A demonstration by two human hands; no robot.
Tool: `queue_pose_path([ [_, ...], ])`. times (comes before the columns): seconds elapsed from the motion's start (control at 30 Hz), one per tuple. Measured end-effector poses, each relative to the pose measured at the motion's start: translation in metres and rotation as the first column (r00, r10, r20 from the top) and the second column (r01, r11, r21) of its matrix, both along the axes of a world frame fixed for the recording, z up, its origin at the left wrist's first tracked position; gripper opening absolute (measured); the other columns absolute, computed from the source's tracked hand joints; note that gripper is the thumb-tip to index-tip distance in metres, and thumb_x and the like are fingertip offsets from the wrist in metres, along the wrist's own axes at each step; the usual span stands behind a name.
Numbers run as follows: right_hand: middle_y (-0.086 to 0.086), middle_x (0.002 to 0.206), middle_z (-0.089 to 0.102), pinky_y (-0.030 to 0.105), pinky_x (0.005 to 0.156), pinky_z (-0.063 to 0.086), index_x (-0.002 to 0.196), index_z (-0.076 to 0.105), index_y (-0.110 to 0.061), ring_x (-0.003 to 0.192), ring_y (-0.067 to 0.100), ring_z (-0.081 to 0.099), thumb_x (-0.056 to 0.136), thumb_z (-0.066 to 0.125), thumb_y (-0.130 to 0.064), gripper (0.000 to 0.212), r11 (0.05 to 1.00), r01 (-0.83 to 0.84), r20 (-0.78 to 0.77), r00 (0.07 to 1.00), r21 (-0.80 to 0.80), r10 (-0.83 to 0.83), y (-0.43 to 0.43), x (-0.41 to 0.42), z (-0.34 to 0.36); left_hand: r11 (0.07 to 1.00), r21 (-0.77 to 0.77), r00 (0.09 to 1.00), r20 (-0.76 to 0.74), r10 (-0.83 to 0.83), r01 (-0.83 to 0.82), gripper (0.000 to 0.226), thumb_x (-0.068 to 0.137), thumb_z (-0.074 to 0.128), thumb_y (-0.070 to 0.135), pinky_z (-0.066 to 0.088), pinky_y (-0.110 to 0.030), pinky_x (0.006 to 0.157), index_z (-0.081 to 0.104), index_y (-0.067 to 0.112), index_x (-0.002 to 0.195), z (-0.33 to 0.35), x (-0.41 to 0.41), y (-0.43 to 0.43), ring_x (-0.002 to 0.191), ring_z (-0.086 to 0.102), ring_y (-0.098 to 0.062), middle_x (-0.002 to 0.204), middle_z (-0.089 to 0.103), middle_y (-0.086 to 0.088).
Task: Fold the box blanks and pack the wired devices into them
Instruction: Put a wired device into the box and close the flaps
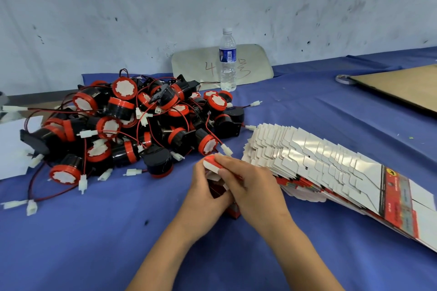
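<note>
A small red and white box [212,165] stands upright on the blue cloth at the centre, held between both hands. My left hand [205,192] wraps its left side. My right hand [246,183] covers its right side, with the thumb pressed on the white top flap. Most of the box is hidden by my fingers. A big pile of black wired devices with red rims [132,123] lies to the left and behind. A fanned stack of flat white and red box blanks [331,168] lies to the right, close to my right hand.
A clear water bottle [228,60] stands at the back, in front of a beige chair back [250,64]. A flat brown cardboard sheet [402,87] and a tape roll [344,78] sit at the far right. White paper [11,149] lies at the left edge. Loose white connectors [30,207] trail from the pile.
</note>
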State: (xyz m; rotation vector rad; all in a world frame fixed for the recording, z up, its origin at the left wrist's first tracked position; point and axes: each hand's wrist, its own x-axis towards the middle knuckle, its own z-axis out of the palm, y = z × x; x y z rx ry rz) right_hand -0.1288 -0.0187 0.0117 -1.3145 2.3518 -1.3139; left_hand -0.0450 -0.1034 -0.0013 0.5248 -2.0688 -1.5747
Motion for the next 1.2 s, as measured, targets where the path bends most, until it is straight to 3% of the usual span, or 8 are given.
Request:
queue_pose_path([
  [0.1, -0.018, 0.125, 0.062, 0.036, 0.092, 0.049, 0.119, 0.066, -0.036, 0.113, 0.010, 0.059, 0.093, 0.059, -0.028, 0.027, 0.999, -0.035, -0.044, 0.998, 0.014, 0.035, 0.002, -0.002, 0.001, 0.997, 0.028, 0.997, 0.008, -0.076, 0.075, 0.068, 0.086, 0.062, -0.009, 0.049, -0.009, 0.056, 0.028, 0.032, 0.130, 0.001, 0.002, -0.007, 0.071, 0.065, 0.010, 0.106, 0.058, 0.013],
  [0.23, -0.019, 0.120, 0.061, 0.039, 0.082, 0.052, 0.109, 0.069, -0.037, 0.102, 0.013, 0.062, 0.089, 0.063, -0.031, 0.021, 0.999, -0.028, -0.044, 0.999, 0.042, 0.030, 0.003, -0.003, 0.002, 0.974, -0.034, 0.971, 0.094, -0.221, 0.225, 0.120, 0.073, 0.081, 0.008, 0.047, -0.006, 0.081, -0.009, 0.051, 0.140, -0.002, 0.008, -0.023, 0.112, 0.048, 0.020, 0.141, 0.026, 0.030],
  [0.33, -0.015, 0.122, 0.062, 0.034, 0.078, 0.050, 0.115, 0.065, -0.038, 0.107, 0.008, 0.056, 0.095, 0.053, -0.037, 0.023, 0.988, 0.028, -0.233, 0.972, 0.150, 0.007, 0.000, 0.003, 0.001, 0.966, -0.158, 0.969, 0.169, -0.179, 0.206, 0.131, 0.067, 0.086, 0.013, 0.039, -0.011, 0.101, -0.018, 0.055, 0.134, -0.006, 0.008, -0.027, 0.137, 0.033, 0.001, 0.156, 0.016, 0.019],
  [0.5, -0.025, 0.141, 0.045, 0.032, 0.092, 0.047, 0.126, 0.057, -0.040, 0.137, 0.003, 0.031, 0.099, 0.045, -0.040, 0.030, 0.964, 0.012, -0.259, 0.964, 0.267, 0.059, -0.003, 0.004, -0.001, 0.974, -0.205, 0.991, 0.114, -0.070, 0.093, 0.124, 0.069, 0.084, 0.011, 0.040, -0.003, 0.089, -0.008, 0.048, 0.143, -0.010, 0.002, -0.025, 0.122, 0.045, 0.012, 0.149, 0.035, 0.022],
  [0.63, -0.028, 0.141, 0.044, 0.036, 0.098, 0.045, 0.124, 0.060, -0.040, 0.138, 0.002, 0.030, 0.097, 0.051, -0.032, 0.030, 0.978, -0.016, -0.173, 0.983, 0.207, 0.053, 0.001, 0.001, 0.002, 0.994, -0.060, 0.991, 0.106, -0.086, 0.093, 0.075, 0.080, 0.074, 0.004, 0.046, -0.008, 0.082, 0.039, 0.040, 0.137, -0.007, 0.009, -0.035, 0.109, 0.057, 0.011, 0.120, 0.061, 0.027],
  [0.9, -0.034, 0.151, -0.019, 0.048, 0.100, 0.041, 0.151, 0.006, -0.040, 0.137, 0.000, -0.032, 0.097, 0.044, -0.016, 0.069, 0.830, -0.234, -0.118, 0.935, 0.506, 0.335, 0.006, 0.001, 0.003, 0.997, -0.048, 0.998, -0.036, 0.059, -0.061, 0.016, 0.081, 0.066, -0.010, 0.049, -0.010, 0.077, 0.072, 0.005, 0.084, -0.004, 0.019, -0.050, 0.096, 0.069, -0.006, 0.099, 0.074, 0.010],
  [1.07, -0.014, 0.155, -0.028, 0.040, 0.118, 0.019, 0.151, -0.015, -0.020, 0.140, 0.015, -0.034, 0.095, 0.046, -0.017, 0.083, 0.828, -0.214, -0.179, 0.920, 0.519, 0.349, -0.001, 0.020, -0.006, 0.998, -0.046, 0.999, -0.030, 0.044, -0.045, 0.009, 0.089, 0.057, -0.009, 0.049, -0.011, 0.078, 0.061, -0.002, 0.087, -0.008, 0.018, -0.052, 0.101, 0.066, -0.003, 0.107, 0.072, 0.011],
  [1.2, -0.019, 0.157, -0.017, 0.036, 0.115, 0.027, 0.152, 0.010, -0.031, 0.144, 0.008, -0.020, 0.093, 0.052, -0.012, 0.075, 0.918, -0.182, -0.143, 0.959, 0.352, 0.245, 0.003, 0.011, -0.004, 0.994, -0.111, 0.999, 0.053, 0.011, -0.005, 0.048, 0.085, 0.045, -0.022, 0.050, -0.020, 0.089, 0.055, 0.016, 0.114, -0.010, 0.013, -0.045, 0.108, 0.062, -0.007, 0.119, 0.065, 0.012],
])
